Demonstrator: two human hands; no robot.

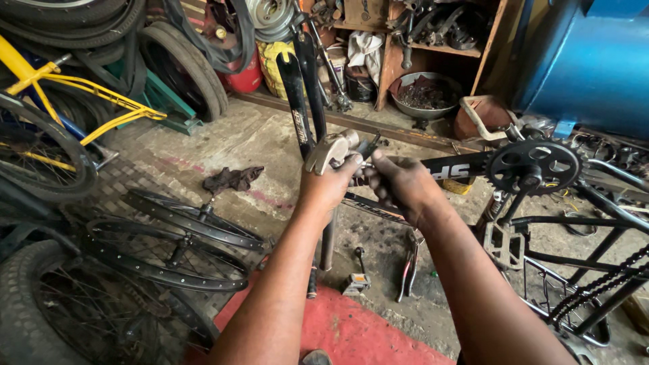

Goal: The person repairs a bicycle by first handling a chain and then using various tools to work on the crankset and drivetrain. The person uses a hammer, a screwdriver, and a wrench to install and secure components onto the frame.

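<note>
An upturned black bicycle frame (446,167) lies in front of me, its black fork (302,101) pointing up and away. My left hand (329,184) grips the frame's head end, just below a grey metal stem piece (329,149). My right hand (400,184) is closed on the frame tube right beside it, thumb raised toward the stem. Both hands are greasy. The black chainring (535,165) with its crank and a pedal (503,245) sits to the right of my right hand.
Two loose black wheels (182,247) lie on the concrete floor at left, near a dark rag (231,179). Pliers (409,263) and small tools lie below my hands. A yellow bicycle (61,101), stacked tyres, wooden shelves and a blue drum (595,54) ring the area.
</note>
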